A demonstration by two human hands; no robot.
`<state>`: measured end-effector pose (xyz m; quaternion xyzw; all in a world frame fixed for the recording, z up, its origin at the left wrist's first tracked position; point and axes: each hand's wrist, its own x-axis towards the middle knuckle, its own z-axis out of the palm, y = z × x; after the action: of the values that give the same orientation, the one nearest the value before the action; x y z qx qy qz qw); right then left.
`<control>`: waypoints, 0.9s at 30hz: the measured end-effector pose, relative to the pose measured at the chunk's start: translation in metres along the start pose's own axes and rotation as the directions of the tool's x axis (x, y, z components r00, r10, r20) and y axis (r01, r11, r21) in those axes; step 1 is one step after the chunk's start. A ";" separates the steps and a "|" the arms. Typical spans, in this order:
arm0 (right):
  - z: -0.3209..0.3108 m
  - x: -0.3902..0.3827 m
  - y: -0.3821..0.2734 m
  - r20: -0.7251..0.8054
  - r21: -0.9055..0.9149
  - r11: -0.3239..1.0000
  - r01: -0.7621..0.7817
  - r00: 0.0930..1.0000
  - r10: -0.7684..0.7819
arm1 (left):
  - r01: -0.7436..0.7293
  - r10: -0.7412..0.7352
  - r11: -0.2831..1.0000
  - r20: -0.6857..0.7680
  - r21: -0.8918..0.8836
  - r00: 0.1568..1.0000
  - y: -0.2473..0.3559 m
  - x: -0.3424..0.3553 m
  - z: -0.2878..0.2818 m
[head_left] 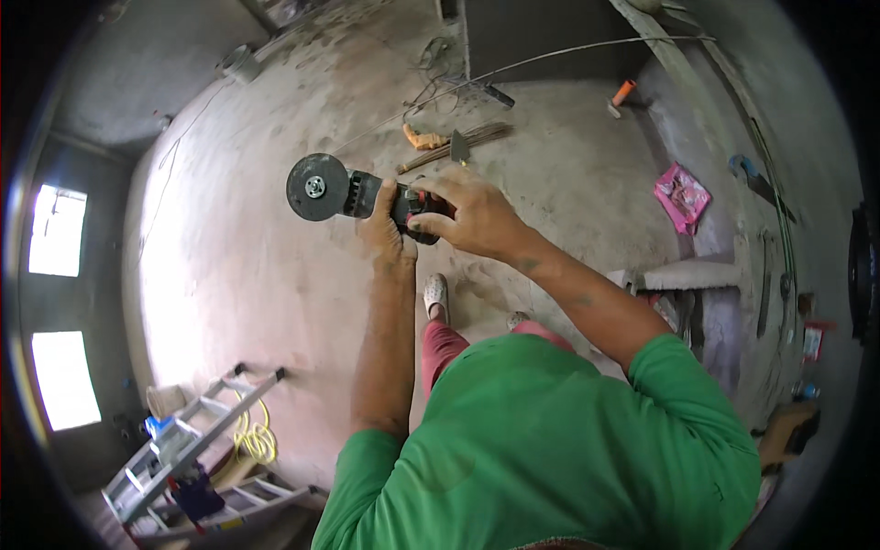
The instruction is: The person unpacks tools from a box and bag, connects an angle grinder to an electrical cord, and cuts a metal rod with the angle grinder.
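In front of my chest I hold an angle grinder [364, 194], black with some red at its rear end. Its dark round disc [304, 200], with a metal nut at the centre, faces up and points to the left. My left hand [381, 231] is closed around the body from below, thumb along its side. At the rear end, my right hand [477, 213] grips the tool with curled fingers; the palm side is hidden.
An aluminium ladder [197, 431] and a coiled yellow hose [257, 440] are at lower left. Beyond the grinder lie a broom [481, 135], a trowel [459, 147] and an orange cloth-like item [424, 137]. A pink bag [682, 197] lies right; a bucket [241, 64] stands far left.
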<state>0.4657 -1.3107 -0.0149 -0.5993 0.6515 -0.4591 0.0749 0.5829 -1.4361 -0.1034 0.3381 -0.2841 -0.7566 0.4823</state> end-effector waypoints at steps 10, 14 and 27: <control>0.065 0.115 0.031 0.084 -0.091 0.991 -0.100 0.991 0.108 | 0.216 -0.196 0.969 0.161 -0.121 0.967 0.060 0.102 0.008; 0.051 0.114 0.028 0.209 0.007 0.996 -0.084 0.975 0.080 | 0.191 -0.179 0.980 0.159 -0.061 0.971 0.070 0.123 0.008; 0.023 0.115 0.021 0.087 -0.318 0.946 0.059 0.996 -0.032 | 0.266 -0.267 0.963 0.213 0.034 0.940 0.065 0.117 0.056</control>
<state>0.4348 -1.4233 0.0096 -0.6365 0.6998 -0.3243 -0.0076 0.5386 -1.5626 -0.0478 0.2906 -0.2879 -0.8464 0.3410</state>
